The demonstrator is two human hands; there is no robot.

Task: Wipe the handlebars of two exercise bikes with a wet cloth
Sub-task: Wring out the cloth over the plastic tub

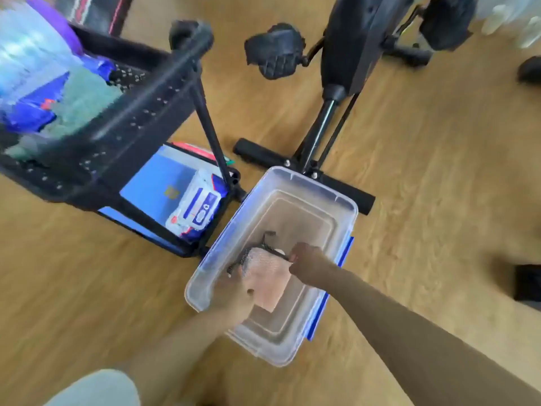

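A pale pink cloth with a dark striped edge hangs inside a clear plastic tub on the wooden floor. Both hands hold it: my left hand grips its near left side, and my right hand pinches its far right corner. Just beyond the tub stands a black exercise bike, with its pedal and floor bar in view. Its handlebars are out of view.
A black metal cart stands left of the tub, with bags on its top shelf and a pack of wipes on its lower blue shelf. Dark objects lie at the right edge of the floor. My knee shows at the bottom.
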